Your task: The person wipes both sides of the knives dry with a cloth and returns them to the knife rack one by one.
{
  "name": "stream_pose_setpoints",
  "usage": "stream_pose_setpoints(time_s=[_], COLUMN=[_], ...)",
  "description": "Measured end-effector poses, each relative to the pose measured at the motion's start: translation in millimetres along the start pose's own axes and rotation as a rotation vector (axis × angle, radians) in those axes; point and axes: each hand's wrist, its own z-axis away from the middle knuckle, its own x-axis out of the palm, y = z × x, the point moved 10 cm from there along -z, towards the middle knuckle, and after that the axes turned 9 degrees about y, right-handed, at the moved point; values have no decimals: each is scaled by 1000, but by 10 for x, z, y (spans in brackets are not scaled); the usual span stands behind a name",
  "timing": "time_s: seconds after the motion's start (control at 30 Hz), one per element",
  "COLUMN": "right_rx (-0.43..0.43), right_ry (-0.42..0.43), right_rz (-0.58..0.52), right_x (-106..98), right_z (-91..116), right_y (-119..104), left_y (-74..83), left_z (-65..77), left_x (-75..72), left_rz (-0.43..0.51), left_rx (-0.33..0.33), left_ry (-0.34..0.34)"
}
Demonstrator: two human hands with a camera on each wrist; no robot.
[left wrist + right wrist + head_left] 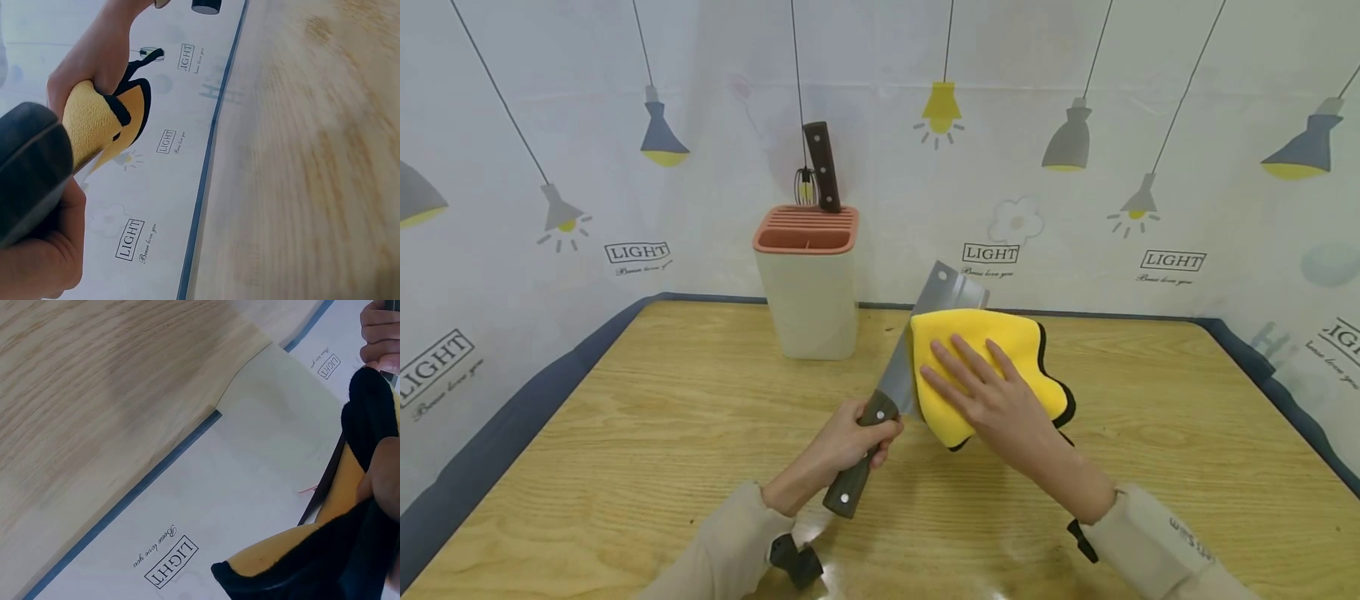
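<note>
A cleaver [934, 292] with a wide steel blade and a dark riveted handle [848, 483] is tilted up above the table. My left hand [850, 442] grips its handle, thumb laid across it. A yellow cloth [1030, 342] with black edging covers much of the blade. On the cloth lies my right hand [988, 400], fingers spread over the near face. In the right wrist view its thumb [382, 478] presses the cloth's dark side, so the hand pinches it. The left wrist view shows the cloth [87, 115] folded around the blade's edge.
A cream knife block [808, 308] with a slotted orange top stands at the back left of the wooden table [625, 467]. Another dark-handled knife [822, 167] is in it. Behind hangs a white curtain [880, 50] printed with lamps.
</note>
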Motion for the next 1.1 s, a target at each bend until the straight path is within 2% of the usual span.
stream_pose_setpoints(time_s=[0.43, 0.7, 0.9, 1.1], right_rx=[-114, -182, -201, -179], right_ry=[-8, 16, -8, -58], right_rz=[-36, -37, -49, -38], right_x=[-26, -41, -52, -27], right_z=[13, 27, 55, 85], right_y=[-167, -233, -217, -136], left_y=[21, 28, 24, 23], left_z=[-23, -22, -11, -7], left_x=[-17, -16, -14, -9], left_rz=[-4, -9, -2, 5], left_rx=[10, 15, 7, 16], left_ry=[5, 0, -4, -8])
